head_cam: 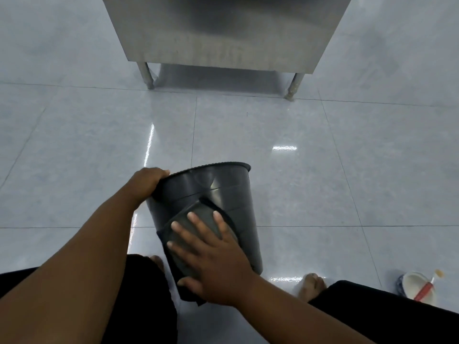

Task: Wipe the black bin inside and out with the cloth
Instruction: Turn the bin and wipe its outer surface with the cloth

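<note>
The right hand [211, 259] lies flat, fingers spread, palm pressing a dark cloth [198, 234] against the outer wall of a black bin [223, 192]. Four fingertips show on the cloth, and the thumb curls around its lower edge; the hand pins the cloth rather than pinching it. The cloth is folded into a rough pad, grey on its face with darker edges, and it covers the lower part of the bin's near side, hanging a little past the bin's base.

The left hand [146, 181] grips the bin's rim on its left side, fingers hooked over the edge and thumb underneath, holding the bin steady. The left forearm runs down to the lower left corner of the view, and the right forearm to the lower right.

The bin is round and tapered, wider at the ribbed rim than at the base. It is tilted, with the open mouth pointing away from the person and the base close to their body, held just above a glossy pale tiled floor [323, 170].

The person wears dark trousers, and bare toes show on both sides of the bin's base. Farther off stands a stainless steel cabinet [223, 31] on short metal legs, well apart from the bin. In the lower right, on the floor near the right leg, sits a white bowl [417, 285] holding a red and white utensil; what kind it is cannot be told.
</note>
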The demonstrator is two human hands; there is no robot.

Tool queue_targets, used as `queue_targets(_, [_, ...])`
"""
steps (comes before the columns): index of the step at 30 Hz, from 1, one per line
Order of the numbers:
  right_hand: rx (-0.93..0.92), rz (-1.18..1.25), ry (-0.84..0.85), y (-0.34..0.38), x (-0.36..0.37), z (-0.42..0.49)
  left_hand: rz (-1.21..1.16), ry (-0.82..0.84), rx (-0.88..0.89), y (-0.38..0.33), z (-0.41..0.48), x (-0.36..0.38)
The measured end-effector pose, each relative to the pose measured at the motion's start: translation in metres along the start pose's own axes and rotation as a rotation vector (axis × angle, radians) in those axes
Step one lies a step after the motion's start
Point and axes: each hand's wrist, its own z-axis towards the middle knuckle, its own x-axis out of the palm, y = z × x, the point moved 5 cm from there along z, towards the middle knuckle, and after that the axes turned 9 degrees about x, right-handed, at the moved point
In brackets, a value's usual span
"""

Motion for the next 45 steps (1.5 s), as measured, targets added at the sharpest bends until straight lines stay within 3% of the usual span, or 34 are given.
queue_targets(5, [-0.138, -0.051, 0.017, 0.015, 0.007, 0.010, 0.083, 0.221, 0.178, -0.076, 0.008, 0.028])
queue_targets(8, [-0.097, 0.065, -0.079, 0.006, 0.001, 0.016, 0.305, 0.193, 0.247, -0.083, 0.007, 0.046])
queue_targets(10, [0.089, 0.196, -0.175, -0.027, -0.002, 0.022, 0.261, 0.181, 0.238, -0.076, 0.008, 0.042])
queue_targets(12, [0.363, 0.479, -0.174, -0.074, 0.002, 0.023, 0.194, 0.189, 0.231, -0.073, 0.007, 0.036])
queue_targets(15, [1.004, 1.285, 0.182, -0.125, 0.037, 0.017, 0.212, 0.186, 0.239, -0.069, 0.007, 0.035])
queue_targets(17, [1.197, 1.464, 0.301, -0.128, 0.046, 0.021, 0.240, 0.169, 0.253, -0.068, 0.006, 0.035])
queue_targets(19, [1.160, 1.278, 0.181, -0.127, 0.032, 0.039, 0.208, 0.156, 0.241, -0.068, 0.007, 0.033])
queue_targets(21, [0.969, 0.911, 0.021, -0.112, 0.010, 0.056, 0.103, 0.167, 0.193, -0.064, 0.008, 0.033])
queue_targets(23, [0.671, 0.493, -0.072, -0.072, -0.011, 0.063, -0.053, 0.210, 0.117, -0.058, 0.006, 0.034])
queue_targets(25, [0.244, 0.213, -0.086, -0.025, -0.019, 0.061, -0.164, 0.253, 0.057, -0.050, 0.007, 0.034])
queue_targets(27, [-0.087, 0.084, -0.101, -0.013, -0.017, 0.058, -0.229, 0.275, 0.021, -0.048, 0.004, 0.033])
queue_targets(28, [-0.155, 0.101, -0.132, -0.022, -0.017, 0.059, -0.214, 0.262, 0.029, -0.049, 0.004, 0.032])
queue_targets(30, [-0.123, 0.218, -0.194, -0.053, -0.015, 0.062, -0.081, 0.234, 0.126, -0.056, 0.005, 0.033])
queue_targets(33, [0.196, 0.505, -0.223, -0.104, -0.004, 0.057, 0.100, 0.186, 0.211, -0.066, 0.005, 0.036])
queue_targets(35, [0.496, 0.813, -0.147, -0.127, 0.009, 0.049, 0.188, 0.165, 0.288, -0.067, 0.006, 0.036])
queue_targets(38, [1.118, 1.379, 0.145, -0.141, 0.033, 0.042, 0.252, 0.183, 0.385, -0.068, 0.006, 0.040])
queue_targets(39, [1.251, 1.466, 0.220, -0.142, 0.035, 0.039, 0.250, 0.183, 0.395, -0.069, 0.005, 0.040])
queue_targets(41, [1.299, 1.382, 0.247, -0.144, 0.028, 0.039, 0.214, 0.148, 0.402, -0.070, 0.004, 0.038])
queue_targets(42, [1.255, 1.249, 0.161, -0.145, 0.022, 0.040, 0.196, 0.116, 0.396, -0.070, 0.004, 0.037])
queue_targets(45, [0.855, 0.716, -0.088, -0.124, -0.010, 0.038, 0.196, 0.021, 0.380, -0.067, 0.004, 0.040])
